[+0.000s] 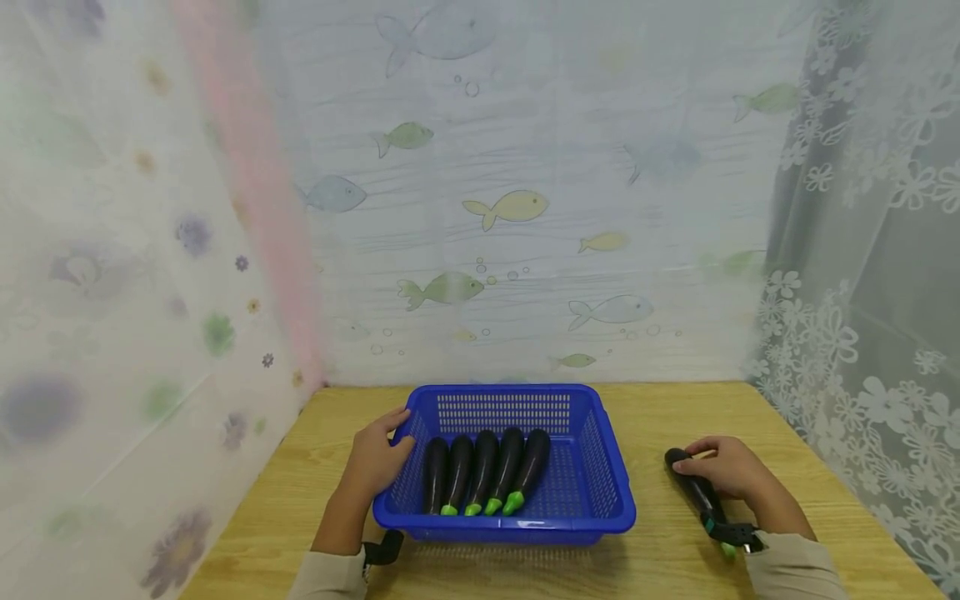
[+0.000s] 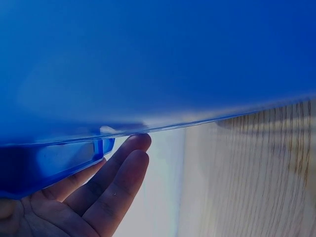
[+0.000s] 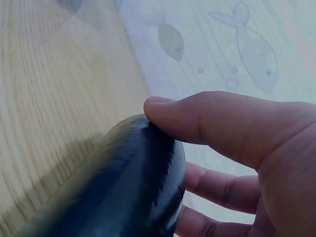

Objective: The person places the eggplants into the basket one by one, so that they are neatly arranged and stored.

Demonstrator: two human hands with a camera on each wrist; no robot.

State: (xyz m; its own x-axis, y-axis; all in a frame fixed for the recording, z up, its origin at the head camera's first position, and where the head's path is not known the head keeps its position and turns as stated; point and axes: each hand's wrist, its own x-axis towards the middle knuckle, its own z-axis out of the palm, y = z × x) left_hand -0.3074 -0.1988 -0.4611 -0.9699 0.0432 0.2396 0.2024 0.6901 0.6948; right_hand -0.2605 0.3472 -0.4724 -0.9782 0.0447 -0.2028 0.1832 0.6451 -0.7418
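A blue plastic basket [image 1: 517,524] stands on the table with several dark eggplants [image 1: 486,467] lying side by side inside, green stem ends toward the person. At its left rim, my left hand [image 1: 378,458] grips the edge, thumb over the inner side. In the left wrist view the basket wall [image 2: 168,59] fills the top, and the fingers [image 2: 118,195] reach along its outside. To the right of the basket, my right hand [image 1: 727,468] holds another eggplant [image 1: 696,493] near its rounded end. The right wrist view shows the thumb [image 3: 197,116] on top of it and fingers round the side.
The wood-grain table [image 1: 660,408] carries the basket and the single eggplant. Behind it hangs a curtain [image 1: 525,250] printed with fish. A floral curtain [image 1: 150,333] borders the left side, a lace one [image 1: 862,350] the right. Each wrist wears a black strap.
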